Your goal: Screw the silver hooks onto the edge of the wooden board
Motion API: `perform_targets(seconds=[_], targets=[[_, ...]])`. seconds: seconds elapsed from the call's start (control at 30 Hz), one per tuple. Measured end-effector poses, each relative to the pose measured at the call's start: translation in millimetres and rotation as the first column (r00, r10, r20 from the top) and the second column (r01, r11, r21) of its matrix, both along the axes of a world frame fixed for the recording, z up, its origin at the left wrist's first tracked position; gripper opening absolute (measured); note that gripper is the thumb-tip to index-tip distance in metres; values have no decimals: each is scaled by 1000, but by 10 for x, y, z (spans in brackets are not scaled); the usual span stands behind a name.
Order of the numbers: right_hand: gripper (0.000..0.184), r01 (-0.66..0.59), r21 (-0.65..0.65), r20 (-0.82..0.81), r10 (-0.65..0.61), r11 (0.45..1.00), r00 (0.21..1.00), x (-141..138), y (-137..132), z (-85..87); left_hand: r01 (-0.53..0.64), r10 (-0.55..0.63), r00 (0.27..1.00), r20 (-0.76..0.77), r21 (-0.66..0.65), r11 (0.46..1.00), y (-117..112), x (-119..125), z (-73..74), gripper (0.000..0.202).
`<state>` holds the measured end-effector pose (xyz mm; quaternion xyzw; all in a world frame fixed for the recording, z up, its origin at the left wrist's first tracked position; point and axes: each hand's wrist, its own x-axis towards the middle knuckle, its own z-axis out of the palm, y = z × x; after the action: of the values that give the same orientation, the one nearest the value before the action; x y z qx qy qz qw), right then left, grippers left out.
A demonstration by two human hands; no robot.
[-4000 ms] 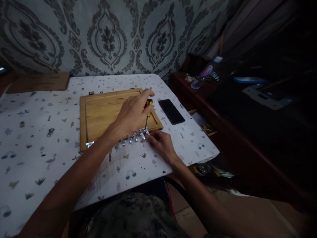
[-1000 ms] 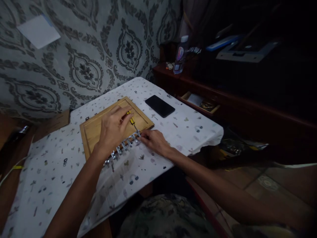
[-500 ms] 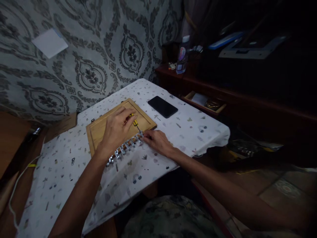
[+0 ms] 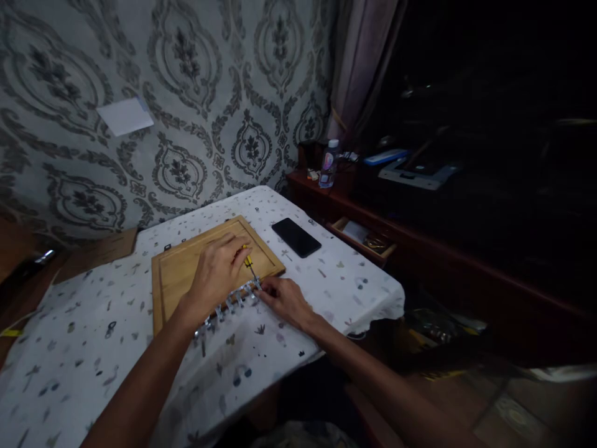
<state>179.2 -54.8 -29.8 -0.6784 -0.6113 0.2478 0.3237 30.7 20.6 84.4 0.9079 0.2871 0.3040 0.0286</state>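
My left hand [image 4: 218,270] is closed round the yellow handle of a screwdriver [image 4: 249,260], its shaft slanting down toward the near edge of a wooden board [image 4: 180,280]. The tip meets the last of several shiny metal clips [image 4: 230,305] lined up along that edge. At this right-hand end, my right hand [image 4: 285,302] pinches the clip between thumb and fingers, beside the screwdriver tip. My fingers partly hide that clip, and my left forearm covers the board's near left corner.
A black phone [image 4: 296,237] lies right of the board on the patterned white tablecloth [image 4: 345,289]. Beyond the table stand a bottle [image 4: 328,165] on a dark red cabinet and an open drawer [image 4: 361,239]. Cardboard [image 4: 100,252] lies at the left by the wall.
The camera view has tilted up and shifted, so everything sits lower in the picture. Both hands keep their places at the screwdriver and the end clip.
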Motion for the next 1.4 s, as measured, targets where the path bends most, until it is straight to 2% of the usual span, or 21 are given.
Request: perform_targets(seconds=[0.23, 0.37, 0.6, 0.87, 1.1, 1.4], targets=[[22, -22, 72, 2, 22, 997, 1000, 35, 22, -149, -5, 5, 1000, -3, -33, 999, 2, -23, -36, 17], [27, -23, 102, -37, 27, 994, 999, 45, 26, -215, 40, -39, 999, 22, -30, 999, 25, -17, -67, 17], [29, -11, 82, -43, 14, 997, 999, 56, 31, -229, 98, -97, 995, 11, -89, 991, 51, -45, -18, 18], [29, -13, 97, -63, 19, 995, 998, 63, 29, -248, 70, -72, 997, -11, -96, 993, 73, -33, -71, 16], [27, -8, 84, -72, 14, 996, 997, 56, 15, -222, 196, -198, 980, -11, -108, 975, 132, -47, -24, 17], [29, -4, 64, -65, 8, 998, 998, 51, 21, -201, 94, -97, 995, -10, -144, 985, 83, -25, -114, 10]])
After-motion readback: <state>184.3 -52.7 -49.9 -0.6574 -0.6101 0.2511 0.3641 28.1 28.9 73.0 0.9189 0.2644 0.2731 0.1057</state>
